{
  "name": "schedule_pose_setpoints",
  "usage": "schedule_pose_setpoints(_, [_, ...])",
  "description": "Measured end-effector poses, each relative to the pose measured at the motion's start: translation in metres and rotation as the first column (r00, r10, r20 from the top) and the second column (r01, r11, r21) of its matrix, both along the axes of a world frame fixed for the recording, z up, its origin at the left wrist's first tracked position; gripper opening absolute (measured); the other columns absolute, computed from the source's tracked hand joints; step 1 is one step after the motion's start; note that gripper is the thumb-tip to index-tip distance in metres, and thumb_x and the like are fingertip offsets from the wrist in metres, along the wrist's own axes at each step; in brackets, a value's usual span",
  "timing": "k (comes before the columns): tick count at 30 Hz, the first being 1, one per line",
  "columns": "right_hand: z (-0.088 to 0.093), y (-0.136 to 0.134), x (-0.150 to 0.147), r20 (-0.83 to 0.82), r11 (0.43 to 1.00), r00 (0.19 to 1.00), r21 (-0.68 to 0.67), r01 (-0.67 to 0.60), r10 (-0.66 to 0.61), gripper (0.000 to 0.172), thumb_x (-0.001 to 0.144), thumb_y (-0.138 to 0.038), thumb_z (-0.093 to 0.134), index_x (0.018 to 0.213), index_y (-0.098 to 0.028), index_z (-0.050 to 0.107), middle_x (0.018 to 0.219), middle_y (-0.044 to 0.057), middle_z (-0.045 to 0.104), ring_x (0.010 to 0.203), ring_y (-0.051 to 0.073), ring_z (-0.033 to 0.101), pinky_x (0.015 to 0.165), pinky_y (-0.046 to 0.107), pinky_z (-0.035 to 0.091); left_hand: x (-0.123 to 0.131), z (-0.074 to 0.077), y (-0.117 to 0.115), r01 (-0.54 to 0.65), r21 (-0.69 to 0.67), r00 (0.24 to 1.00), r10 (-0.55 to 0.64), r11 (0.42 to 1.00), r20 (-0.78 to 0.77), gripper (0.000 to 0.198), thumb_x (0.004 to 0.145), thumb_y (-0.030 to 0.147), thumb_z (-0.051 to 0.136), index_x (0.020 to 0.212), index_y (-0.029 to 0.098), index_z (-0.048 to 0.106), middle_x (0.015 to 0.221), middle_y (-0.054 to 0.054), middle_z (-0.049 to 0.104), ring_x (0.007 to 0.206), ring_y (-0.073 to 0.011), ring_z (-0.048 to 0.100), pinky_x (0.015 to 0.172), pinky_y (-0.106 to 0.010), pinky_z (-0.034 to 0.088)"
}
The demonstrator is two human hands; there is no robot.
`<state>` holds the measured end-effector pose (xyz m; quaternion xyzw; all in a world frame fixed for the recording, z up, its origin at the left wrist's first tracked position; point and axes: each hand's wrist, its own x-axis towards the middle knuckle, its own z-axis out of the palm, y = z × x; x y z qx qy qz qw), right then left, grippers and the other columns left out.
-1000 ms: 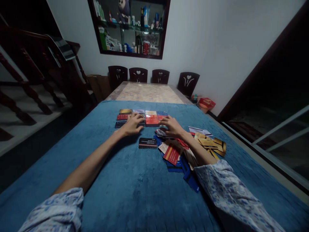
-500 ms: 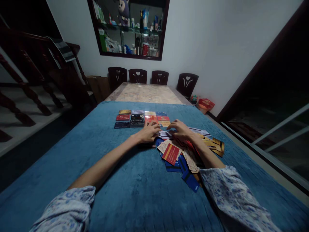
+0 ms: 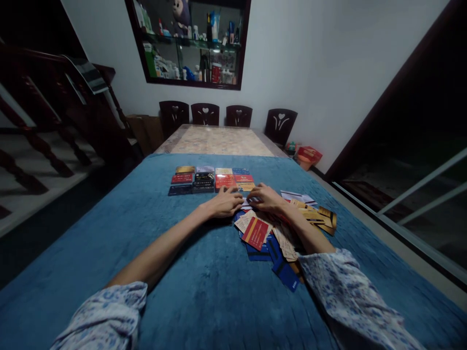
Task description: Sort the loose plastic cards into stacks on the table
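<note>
On a blue cloth (image 3: 189, 277) lie several cards laid out in neat rows (image 3: 209, 180) at the far middle. A loose heap of red, blue and gold cards (image 3: 277, 233) spreads to the right. My left hand (image 3: 221, 204) rests palm down at the heap's left edge, fingers curled over a card I cannot make out. My right hand (image 3: 266, 198) lies on top of the heap, fingertips nearly meeting the left hand's, fingers bent on the cards.
A bare marble tabletop (image 3: 219, 141) continues beyond the cloth, with dark chairs (image 3: 237, 115) at its far end. A wall cabinet (image 3: 189, 43) holds bottles. A dark stair rail (image 3: 54, 116) stands left, a glass door frame (image 3: 419, 194) right.
My left hand has come back from the card rows to the heap's left edge, over the spot of the black card, now hidden. My right hand shifted slightly onto the heap.
</note>
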<state>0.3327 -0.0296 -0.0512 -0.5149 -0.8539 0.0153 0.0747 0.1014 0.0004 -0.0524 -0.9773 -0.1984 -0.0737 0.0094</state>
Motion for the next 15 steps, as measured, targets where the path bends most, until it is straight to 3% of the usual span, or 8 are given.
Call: schedule_pose_setpoints(15, [0.003, -0.004, -0.011, -0.061, 0.993, 0.991, 0.021, -0.118, 0.119, 0.025, 0.086, -0.03, 0.069, 0.107, -0.02, 0.077, 0.112, 0.011, 0.072, 0.105, 0.026, 0.055, 0.095, 0.041, 0.042, -0.015, 0.011, 0.007, -0.07, -0.049, 0.997, 0.071, 0.996, 0.008, 0.021, 0.091, 0.038, 0.061, 0.091, 0.018, 0.068, 0.11, -0.011, 0.07, 0.117, -0.0292, 0.052, 0.1, -0.048, 0.037])
